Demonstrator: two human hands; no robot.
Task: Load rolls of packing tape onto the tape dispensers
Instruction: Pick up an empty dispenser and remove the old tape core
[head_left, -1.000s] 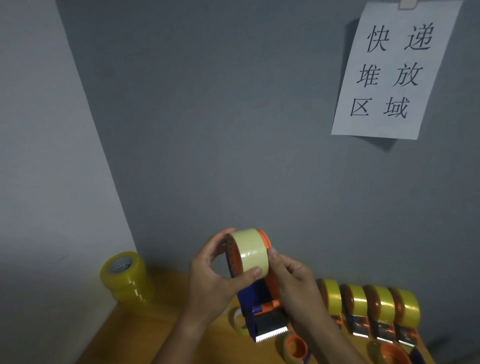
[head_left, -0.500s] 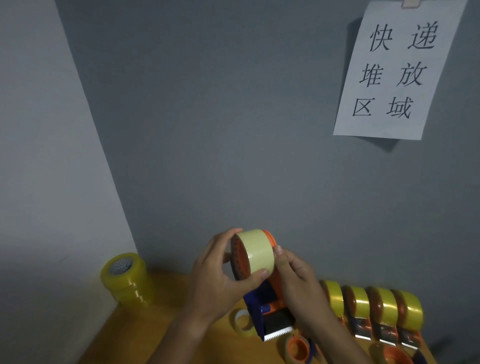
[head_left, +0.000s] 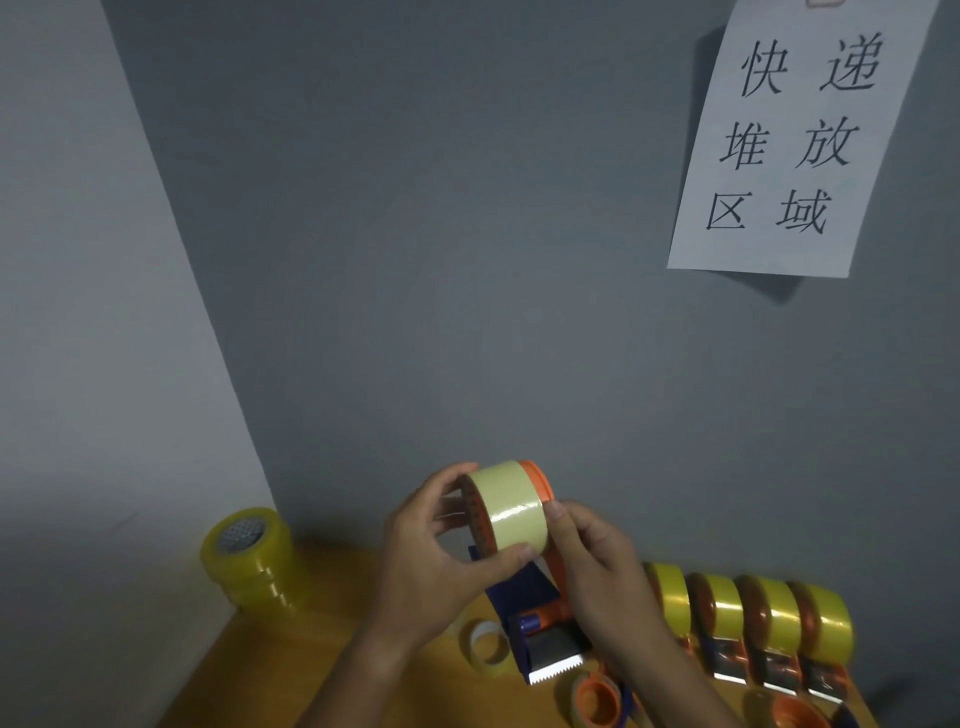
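Roll (head_left: 511, 506) of pale yellow tape held above the bench (head_left: 332, 644), seated on the orange wheel of a dispenser (head_left: 540, 618). Left hand (head_left: 441, 566) curled round the roll, thumb pressed on its lower front edge, fingers arched over the open left side. Right hand (head_left: 597, 571) gripping the dispenser from the right, thumb laid up along the orange flange just beside the roll. Dispenser tilted, blue body pointing down toward the bench, toothed metal blade at its low end (clear of the wood, as far as can be told). Row of four loaded dispensers (head_left: 748, 629) standing side by side at the right, yellow rolls up, metal plates toward the viewer. Stack of yellow rolls (head_left: 249, 558) upright in the corner at the left, well apart from the hands. Small whitish core (head_left: 485, 647) lying on the bench below the left wrist. Orange hub (head_left: 597, 704) on the bench near the front edge, under the blade. Paper sign (head_left: 795, 140) with black characters hanging on the grey wall at upper right.
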